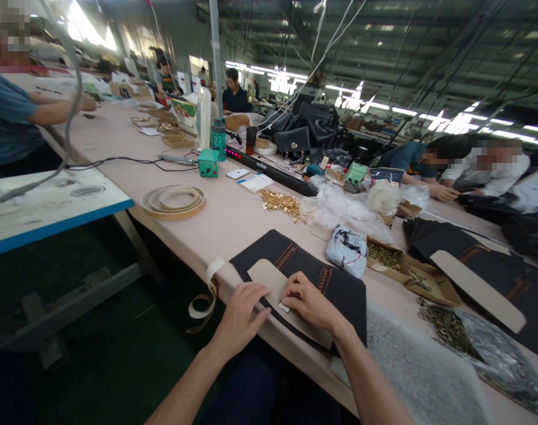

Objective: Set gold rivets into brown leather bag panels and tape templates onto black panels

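My right hand [310,300] has its fingers curled together over a long beige panel with rounded ends [267,271]. A small whitish piece [284,307] shows under its fingertips, pinched against the panel. My left hand [243,316] rests at the panel's near edge, fingers stretched out and thumb apart, holding nothing. Beneath the panel lies a black sheet [349,295] with orange-brown printed marks, close to the table's front edge. From that edge, left of my hands, a cream strip [214,270] hangs down and curls.
Gold metal pieces [281,203] lie in a heap beyond the sheet. Small cardboard boxes [386,260] of hardware, plastic bags [346,251] and another beige panel on black sheets [479,289] occupy the right. A coiled strip [173,200] sits left. Co-workers sit along the table.
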Motion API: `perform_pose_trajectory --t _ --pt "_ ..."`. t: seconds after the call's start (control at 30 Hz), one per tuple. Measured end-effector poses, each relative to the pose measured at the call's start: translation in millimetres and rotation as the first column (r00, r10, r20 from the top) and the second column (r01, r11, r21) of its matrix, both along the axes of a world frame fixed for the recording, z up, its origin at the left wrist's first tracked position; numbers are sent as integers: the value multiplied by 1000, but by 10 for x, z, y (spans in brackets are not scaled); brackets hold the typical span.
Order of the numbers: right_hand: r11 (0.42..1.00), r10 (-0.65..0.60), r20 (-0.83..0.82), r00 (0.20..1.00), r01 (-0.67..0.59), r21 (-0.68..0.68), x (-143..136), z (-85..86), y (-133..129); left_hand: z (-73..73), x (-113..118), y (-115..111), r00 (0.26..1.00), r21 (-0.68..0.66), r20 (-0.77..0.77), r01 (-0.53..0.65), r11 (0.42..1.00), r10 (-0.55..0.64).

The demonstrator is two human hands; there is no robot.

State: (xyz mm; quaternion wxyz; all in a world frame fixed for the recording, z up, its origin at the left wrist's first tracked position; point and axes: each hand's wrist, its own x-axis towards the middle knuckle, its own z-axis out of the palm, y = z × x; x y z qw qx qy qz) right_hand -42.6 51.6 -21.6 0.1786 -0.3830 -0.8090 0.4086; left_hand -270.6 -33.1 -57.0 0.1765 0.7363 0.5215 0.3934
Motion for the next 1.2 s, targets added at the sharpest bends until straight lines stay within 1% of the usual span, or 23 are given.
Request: perform_pose_trajectory --t 0.13,0.23,0.37,0.5,0.63,0.7,0.77,0.8,0.87,0.93,1.0,1.07,1.13,1.2 --pt "1000 -17 -25 1000 17 -1 16 -50 -36 -12 20 -8 1000 26 -20 5 1000 -4" --pt "998 -54 -8 999 54 20 -4 -27 -16 -29 28 -8 1000 37 -25 7 999 -6" --pt "995 -97 22 995 96 38 -58 -1 77 -55 25 -2 999 49 -35 15 999 -13" --pt "983 -141 14 990 138 121 -108 -82 140 -76 23 7 998 50 -54 18 999 -15" --pt "953 -213 -38 976 216 214 -143 -183 114 -106 28 13 997 55 -78 20 998 -16" --pt "937 -235 -55 970 241 252 -143 -175 91 -123 28 18 995 55 -96 24 998 -19" --pt "935 -231 -64 971 240 260 -99 -121 58 -136 24 27 994 58 -111 30 998 -23" --pt "940 -215 -66 974 225 256 -56 -86 26 -141 19 32 993 64 -115 35 997 -27" --pt "954 -153 -30 988 156 255 71 -26 -90 -143 8 41 992 78 -118 49 996 -39" --pt "957 -104 76 992 79 279 217 -10 -282 -136 -3 43 991 86 -120 69 994 -59" --pt "949 -126 208 970 56 311 339 -41 -518 -114 -15 36 990 72 -118 88 993 -79" --pt "937 -199 286 937 96 337 407 -87 -738 -78 -34 31 989 51 -109 105 993 -99" --pt "925 -246 311 918 127 358 418 -107 -888 -37 -74 42 990 50 -101 107 993 -101" --pt "921 -234 316 920 105 375 399 -65 -947 2 -148 84 989 74 -119 94 993 -85"
